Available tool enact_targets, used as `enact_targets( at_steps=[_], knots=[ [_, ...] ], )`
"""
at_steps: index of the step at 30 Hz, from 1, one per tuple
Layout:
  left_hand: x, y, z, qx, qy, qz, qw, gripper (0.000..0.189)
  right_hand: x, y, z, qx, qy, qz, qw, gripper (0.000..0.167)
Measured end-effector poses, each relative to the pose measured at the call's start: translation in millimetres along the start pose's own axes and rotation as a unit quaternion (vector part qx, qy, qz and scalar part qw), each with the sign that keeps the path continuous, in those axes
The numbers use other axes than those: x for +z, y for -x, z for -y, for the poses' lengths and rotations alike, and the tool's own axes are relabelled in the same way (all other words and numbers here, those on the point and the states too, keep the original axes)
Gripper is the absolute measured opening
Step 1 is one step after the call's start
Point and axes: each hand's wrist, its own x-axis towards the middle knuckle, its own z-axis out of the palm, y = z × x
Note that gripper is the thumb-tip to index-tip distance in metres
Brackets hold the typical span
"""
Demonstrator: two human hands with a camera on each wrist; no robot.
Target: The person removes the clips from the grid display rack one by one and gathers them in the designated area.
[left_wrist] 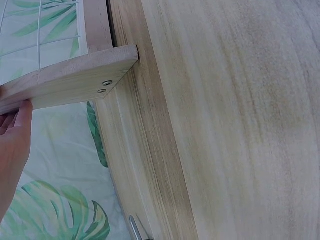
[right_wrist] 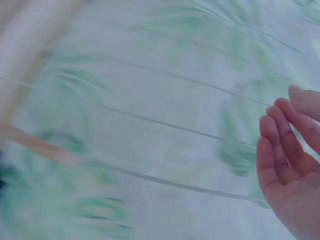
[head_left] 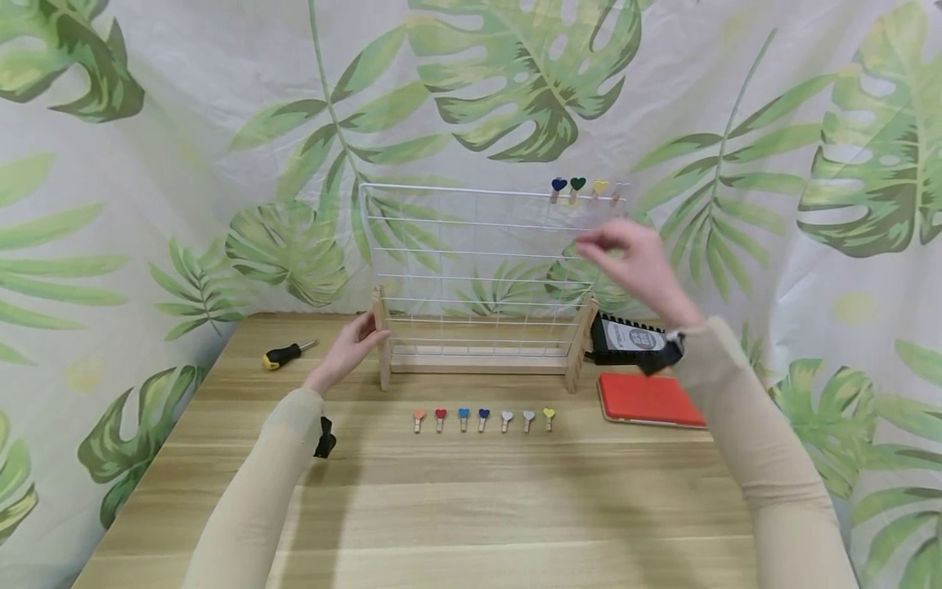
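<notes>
A white wire rack (head_left: 471, 258) with a wooden stand (head_left: 478, 361) stands upright at the back of the table. My left hand (head_left: 356, 348) grips its left wooden upright (left_wrist: 65, 82), thumb at the front edge. My right hand (head_left: 633, 258) hovers before the right part of the wires, fingers loosely bent; the right wrist view shows nothing in the fingers. Above it, on the top wire, several heart clothespins are clipped at the right end: dark blue (head_left: 559, 186), green (head_left: 577, 186), yellow (head_left: 600, 187) and a pale one (head_left: 619, 191).
In front of the rack several heart clothespins lie in a row, from an orange one (head_left: 419, 419) to a yellow one (head_left: 549, 417). A screwdriver (head_left: 285, 354) lies at the left. A black spiral notebook (head_left: 629, 337) and a red case (head_left: 648, 399) lie at the right.
</notes>
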Motion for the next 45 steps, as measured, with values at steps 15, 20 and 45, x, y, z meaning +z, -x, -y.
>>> enact_targets(
  at_steps=[15, 20, 45],
  knots=[
    [0.4, 9.4, -20.4, -0.014, -0.003, 0.007, 0.9999, 0.067, -36, -88.1, 17, -0.067, 0.105, 0.019, 0.9921, 0.023],
    [0.3, 8.3, -18.2, -0.011, 0.004, 0.01, 0.9999, 0.066, -31, -90.5, 17, -0.075, 0.113, 0.02, 0.9906, 0.017],
    [0.7, -4.2, 11.5, 0.001, 0.003, -0.004, 1.0, 0.067, -24, -91.4, 34, -0.089, 0.093, -0.04, 0.9909, 0.012]
  ],
)
